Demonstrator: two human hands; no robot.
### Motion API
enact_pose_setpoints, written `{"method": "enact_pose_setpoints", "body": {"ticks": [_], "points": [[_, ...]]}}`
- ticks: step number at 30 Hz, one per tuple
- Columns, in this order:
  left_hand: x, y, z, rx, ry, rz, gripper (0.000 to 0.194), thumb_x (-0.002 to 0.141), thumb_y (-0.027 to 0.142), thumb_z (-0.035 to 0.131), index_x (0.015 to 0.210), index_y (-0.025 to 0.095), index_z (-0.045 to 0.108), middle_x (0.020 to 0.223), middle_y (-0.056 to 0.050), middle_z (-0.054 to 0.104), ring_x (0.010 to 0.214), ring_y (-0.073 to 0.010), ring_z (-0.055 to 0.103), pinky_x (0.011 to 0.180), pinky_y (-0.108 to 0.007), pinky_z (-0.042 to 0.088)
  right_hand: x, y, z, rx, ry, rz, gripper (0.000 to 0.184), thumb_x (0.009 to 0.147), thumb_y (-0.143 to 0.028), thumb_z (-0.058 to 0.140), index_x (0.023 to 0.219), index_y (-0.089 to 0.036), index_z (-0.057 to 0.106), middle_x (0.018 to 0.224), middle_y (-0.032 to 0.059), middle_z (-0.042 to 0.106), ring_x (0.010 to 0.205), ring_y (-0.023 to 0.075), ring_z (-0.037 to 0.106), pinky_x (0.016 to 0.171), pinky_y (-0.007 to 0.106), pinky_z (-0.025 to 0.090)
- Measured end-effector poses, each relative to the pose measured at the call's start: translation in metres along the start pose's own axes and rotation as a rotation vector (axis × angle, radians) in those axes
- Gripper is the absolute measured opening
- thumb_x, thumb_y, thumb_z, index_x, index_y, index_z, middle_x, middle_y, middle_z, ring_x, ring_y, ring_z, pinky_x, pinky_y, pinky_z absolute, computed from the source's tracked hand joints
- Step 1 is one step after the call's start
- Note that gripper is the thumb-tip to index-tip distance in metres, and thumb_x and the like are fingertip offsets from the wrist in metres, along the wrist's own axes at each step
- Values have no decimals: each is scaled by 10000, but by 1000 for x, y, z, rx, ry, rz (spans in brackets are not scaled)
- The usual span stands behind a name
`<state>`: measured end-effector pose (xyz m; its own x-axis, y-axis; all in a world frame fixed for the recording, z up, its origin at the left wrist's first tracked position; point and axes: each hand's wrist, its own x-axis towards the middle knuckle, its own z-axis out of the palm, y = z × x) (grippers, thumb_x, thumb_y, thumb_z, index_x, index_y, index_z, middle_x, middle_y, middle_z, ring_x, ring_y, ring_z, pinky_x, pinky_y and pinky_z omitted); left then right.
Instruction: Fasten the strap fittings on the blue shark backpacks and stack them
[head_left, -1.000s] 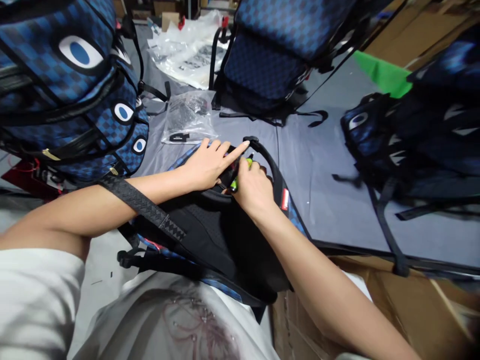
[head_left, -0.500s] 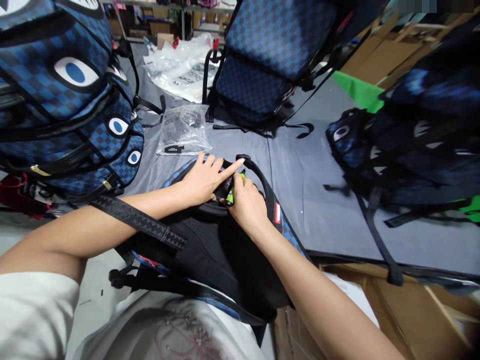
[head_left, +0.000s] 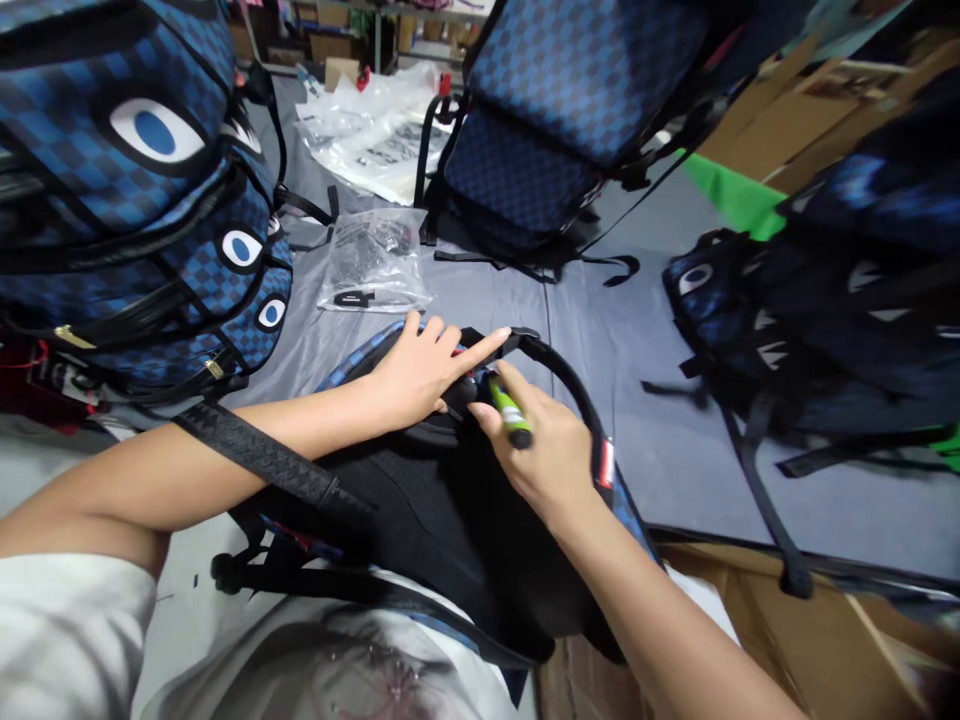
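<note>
A black and blue-checked backpack [head_left: 420,500] lies across my lap and the table edge, its black padded back up. My left hand [head_left: 420,375] holds its top edge, index finger stretched along the strap base, other fingers over the rim. A black strap crosses my left forearm. In my right hand [head_left: 551,440] is a lime-green pen-like tool [head_left: 509,405] with a white band and black end. Its front end points into the dark area by the top handle; the tip is hard to make out. A small red-and-white label [head_left: 606,463] shows on the backpack's right side.
Blue-checked backpacks with eye prints [head_left: 157,130] are piled at left. Another checked backpack [head_left: 525,160] stands behind, and darker ones [head_left: 810,320] lie at right. A clear plastic bag [head_left: 375,260] rests on the grey table cloth [head_left: 630,430]; cardboard boxes [head_left: 817,640] stand below right.
My right hand has moved right and toward me with the green tool, which now tilts the other way. My left hand stays on the backpack's top edge. The view has shifted slightly.
</note>
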<state>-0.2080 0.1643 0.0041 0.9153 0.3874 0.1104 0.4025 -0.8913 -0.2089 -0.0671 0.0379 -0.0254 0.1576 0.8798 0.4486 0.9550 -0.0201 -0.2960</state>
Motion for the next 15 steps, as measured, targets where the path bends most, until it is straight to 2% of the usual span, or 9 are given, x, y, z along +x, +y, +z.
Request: {"method": "enact_pose_setpoints", "body": {"ticks": [2, 3, 5, 7, 9, 12, 15], "points": [[-3, 1, -3, -11, 6, -1, 1044, 821, 436, 731, 1593, 229, 61, 1325, -165, 557, 1193, -355, 485, 1057, -509, 308, -8, -3, -14, 120, 116, 35, 336, 954, -437, 521, 1184, -204, 596, 1021, 114, 741, 882, 272, 716, 764, 376, 560], [-4, 1, -4, -15, 6, -5, 1041, 820, 433, 732, 1593, 230, 64, 1320, -164, 560, 1191, -354, 486, 1058, -511, 307, -10, -5, -20, 185, 123, 66, 285, 943, -418, 537, 1132, -217, 610, 972, 91, 747, 818, 249, 719, 727, 356, 566], [-4, 1, -5, -19, 2, -13, 1029, 824, 435, 728, 1593, 229, 76, 1312, -165, 565, 1177, -354, 494, 1050, -514, 313, -9, -9, -29, 317, 10, 109, 191, 908, -370, 592, 1029, -230, 641, 856, 42, 752, 675, 201, 703, 634, 307, 563], [-3, 0, -4, -17, -1, -18, 1019, 828, 431, 723, 1593, 224, 82, 1317, -172, 564, 1166, -356, 499, 1038, -513, 322, -2, -11, -32, 424, -162, 98, 150, 883, -329, 634, 980, -226, 683, 821, 21, 762, 636, 178, 701, 625, 284, 565], [-2, 0, -2, -19, -1, -17, 1013, 835, 413, 717, 1593, 218, 74, 1337, -180, 554, 1164, -355, 500, 1032, -511, 326, 7, -9, -32, 486, -307, 52, 173, 874, -313, 657, 1003, -218, 724, 900, 32, 784, 732, 193, 735, 705, 295, 582], [-1, -1, 0, -26, 6, -15, 981, 856, 375, 686, 1594, 219, 58, 1360, -179, 541, 1172, -352, 496, 1032, -512, 323, 19, -3, -30, 509, -457, 8, 243, 860, -343, 690, 1053, -208, 749, 1012, 53, 787, 882, 228, 749, 796, 323, 586], [-1, -1, 2, -43, 10, -22, 974, 855, 351, 680, 1594, 224, 59, 1369, -170, 535, 1180, -347, 493, 1039, -506, 320, 24, 0, -30, 458, -490, -4, 220, 866, -332, 684, 1024, -199, 760, 973, 59, 791, 853, 225, 749, 787, 324, 585]]}}
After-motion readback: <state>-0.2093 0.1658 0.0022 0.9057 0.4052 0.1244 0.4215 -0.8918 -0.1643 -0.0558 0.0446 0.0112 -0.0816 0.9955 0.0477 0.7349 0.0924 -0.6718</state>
